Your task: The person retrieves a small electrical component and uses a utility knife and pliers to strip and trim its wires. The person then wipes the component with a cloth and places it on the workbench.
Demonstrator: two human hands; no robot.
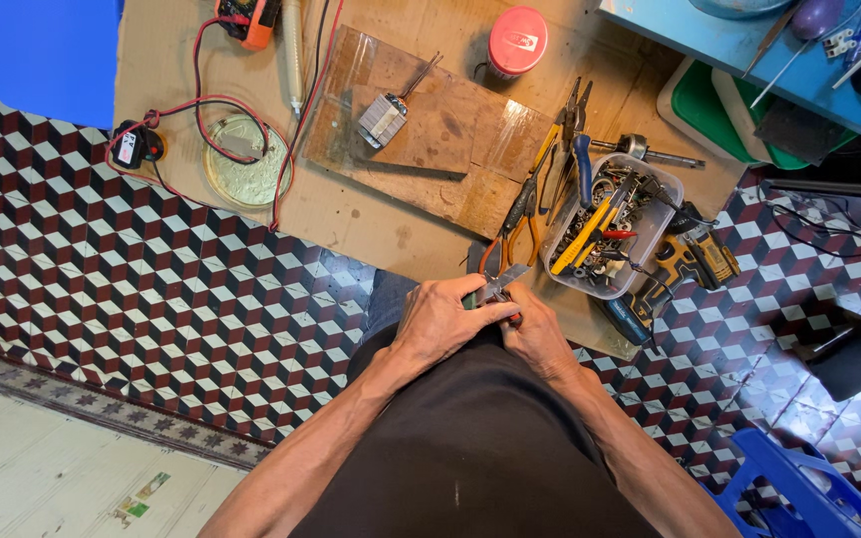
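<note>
Both hands meet in front of my body, over my lap. My left hand [442, 317] is closed around a small green-and-metal part, its fingers wrapped over it. My right hand [533, 334] grips a pair of metal pliers [502, 283] whose jaws stick out forward between the two hands. The small part is mostly hidden by my fingers. On the wooden board [421, 130] ahead lies a small silver block [382, 120] with a thin rod beside it.
A clear plastic box of tools [612, 224] stands to the right, with pliers and cutters [560, 159] beside it. A red-lidded jar [516, 42], a round brass disc [243, 159], red cables [201, 100], a drill [675, 274] and a blue stool [799, 498] surround me.
</note>
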